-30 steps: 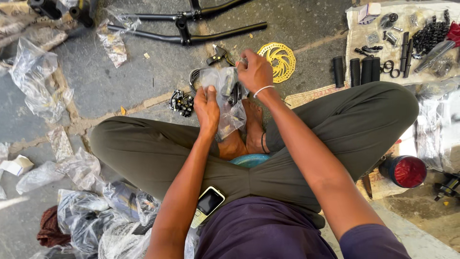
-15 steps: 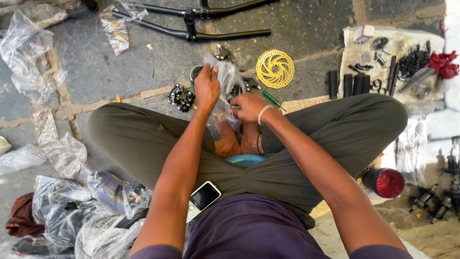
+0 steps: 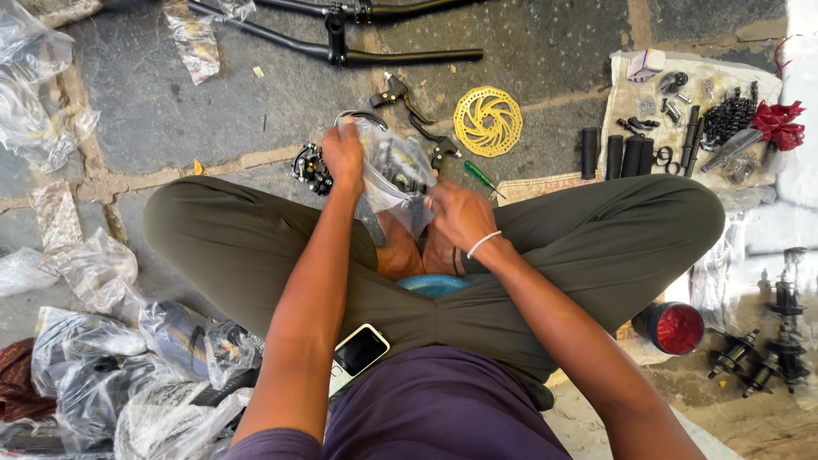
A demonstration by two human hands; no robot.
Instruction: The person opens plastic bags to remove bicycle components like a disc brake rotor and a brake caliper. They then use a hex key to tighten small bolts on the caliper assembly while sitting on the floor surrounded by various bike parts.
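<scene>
I sit cross-legged on a stone floor. My left hand (image 3: 343, 156) grips the top edge of a clear plastic bag (image 3: 394, 173) that holds dark metal parts. My right hand (image 3: 458, 215), with a white band on the wrist, pinches the same bag's lower right side above my bare feet. A green-handled screwdriver (image 3: 480, 178) lies just right of the bag. A yellow brake disc (image 3: 487, 120) rests on the floor beyond it. Black brake levers (image 3: 399, 92) and a small black toothed part (image 3: 309, 167) lie close to my left hand.
A black bicycle frame tube (image 3: 400, 56) lies at the top. A cloth (image 3: 630, 102) at right carries black grips (image 3: 612, 154), a chain and small parts. Crumpled plastic bags (image 3: 102, 358) pile at left. A phone (image 3: 360, 349) rests on my lap. A red-capped can (image 3: 673, 327) and hubs sit at right.
My right hand came back from near the yellow disc to the bag's lower side. My left hand lifted the bag's top. The camera view moved closer.
</scene>
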